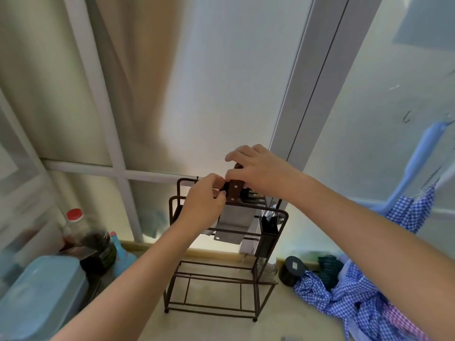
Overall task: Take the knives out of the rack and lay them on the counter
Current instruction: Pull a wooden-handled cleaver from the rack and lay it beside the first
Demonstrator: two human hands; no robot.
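Observation:
A dark metal wire rack (270, 274) stands on the beige counter (216, 326) against a frosted window. A cleaver with a wide steel blade (234, 223) and a brown riveted handle (234, 191) hangs in the rack's top slots. My right hand (261, 172) is closed over the top of that brown handle. My left hand (205, 200) pinches a black knife handle (224, 187) just left of it; that knife's blade is hidden. More dark handles (251, 195) sit in the rack behind my right hand.
A black holder (269, 228) hangs on the rack's right side. Left of the rack stand a blue plastic container (41, 294), a red-capped bottle (73, 225) and a dark jar (98, 252). Blue checked cloth (357, 299) and a black round object (294, 268) lie to the right.

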